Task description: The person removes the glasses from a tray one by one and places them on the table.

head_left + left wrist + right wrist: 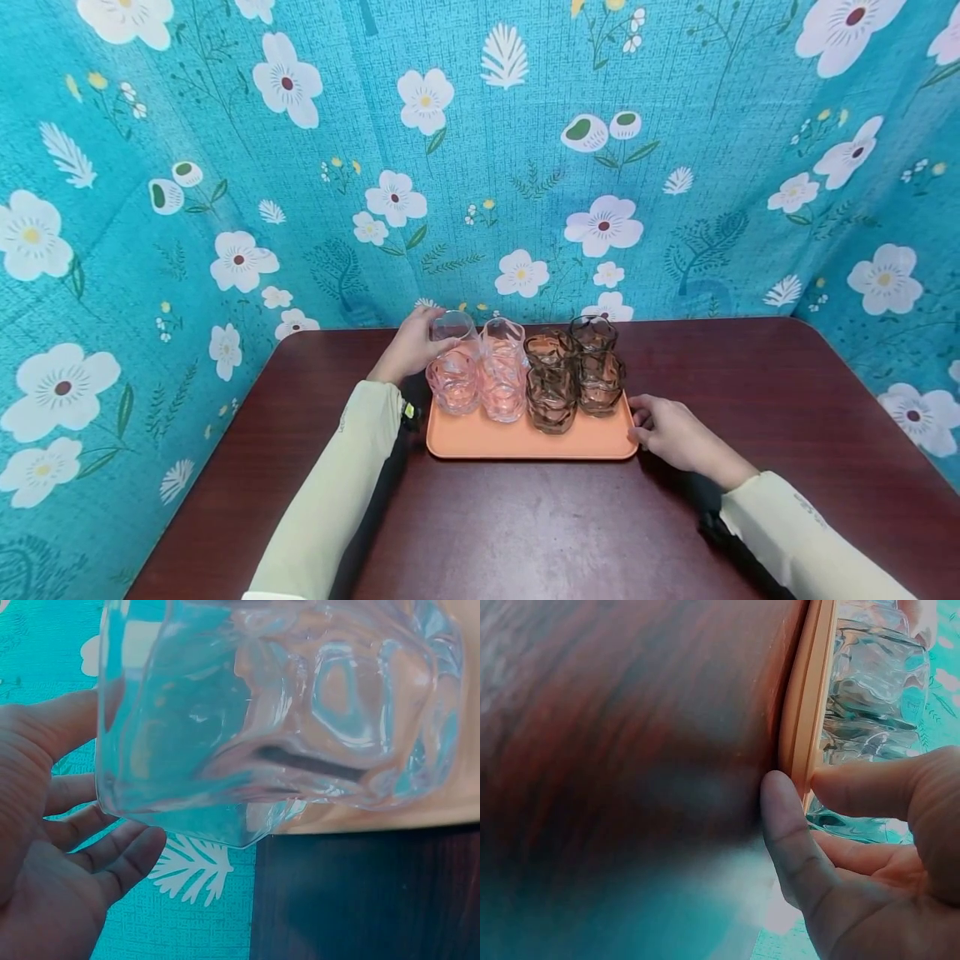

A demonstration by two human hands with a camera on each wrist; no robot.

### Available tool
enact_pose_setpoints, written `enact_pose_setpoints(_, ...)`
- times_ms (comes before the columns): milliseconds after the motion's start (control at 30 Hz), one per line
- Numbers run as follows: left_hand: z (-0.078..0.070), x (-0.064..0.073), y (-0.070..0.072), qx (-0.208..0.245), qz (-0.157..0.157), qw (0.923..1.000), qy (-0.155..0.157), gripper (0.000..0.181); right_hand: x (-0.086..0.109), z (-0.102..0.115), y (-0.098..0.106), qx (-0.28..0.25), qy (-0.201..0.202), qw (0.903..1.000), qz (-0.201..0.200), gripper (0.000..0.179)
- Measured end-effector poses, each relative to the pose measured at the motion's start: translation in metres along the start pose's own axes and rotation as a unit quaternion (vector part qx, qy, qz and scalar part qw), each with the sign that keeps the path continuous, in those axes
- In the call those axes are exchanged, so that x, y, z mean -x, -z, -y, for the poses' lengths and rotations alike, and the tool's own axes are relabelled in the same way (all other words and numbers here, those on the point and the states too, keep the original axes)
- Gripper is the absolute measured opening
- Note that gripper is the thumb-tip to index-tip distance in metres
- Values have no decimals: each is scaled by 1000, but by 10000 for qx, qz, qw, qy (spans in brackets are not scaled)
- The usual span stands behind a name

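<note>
Pale sleeves [330,487], left grip [408,346] curled round clear rippled glass [456,325], right grip [678,435] pinching smooth orange tray [510,446]

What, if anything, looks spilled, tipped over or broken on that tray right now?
Nothing stands out: the clear glasses and brown glasses stand upright on the orange tray, with no spill or breakage visible. Small chips would be too fine to tell.

A teal fabric curtain [480,162] printed with white flowers [603,226] hangs behind and beside a glossy reddish-brown wood-grained surface [720,354]. Pale light reflects off its near middle.
</note>
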State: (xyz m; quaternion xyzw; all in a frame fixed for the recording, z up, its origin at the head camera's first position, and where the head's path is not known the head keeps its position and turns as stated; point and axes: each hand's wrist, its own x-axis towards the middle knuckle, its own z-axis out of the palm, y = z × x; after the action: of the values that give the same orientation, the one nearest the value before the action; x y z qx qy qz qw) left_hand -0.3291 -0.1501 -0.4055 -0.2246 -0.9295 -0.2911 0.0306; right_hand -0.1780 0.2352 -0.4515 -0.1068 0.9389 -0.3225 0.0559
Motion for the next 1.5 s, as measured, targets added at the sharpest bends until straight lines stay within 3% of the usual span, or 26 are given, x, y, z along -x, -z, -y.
enact_pose_setpoints(200,0,2,0,-5,-139,9999,-70,61,1,1,-1,-70,-81,9999,56,41)
enact_pose_setpoints(400,0,2,5,106,-509,9983,-259,62,2,2,-2,5,-15,10000,-18,42)
enact_pose_setpoints(600,-3,5,18,226,-861,9958,-232,61,2,1,-2,-45,-95,9999,45,43)
enact_pose_setpoints(833,6,12,34,7,-1135,9935,-75,63,2,-1,-2,-30,-143,9999,-3,43)
enact_pose_setpoints(1000,16,17,40,23,-1222,9924,129,64,1,-1,-2,-115,-191,9997,23,43)
enact_pose_setpoints(1233,29,15,35,-23,-1380,9898,358,63,2,-2,-2,-254,-175,9995,90,42)
enact_pose_setpoints(1500,38,7,25,-18,-1091,9918,669,65,2,-1,-1,-259,-185,9995,40,42)
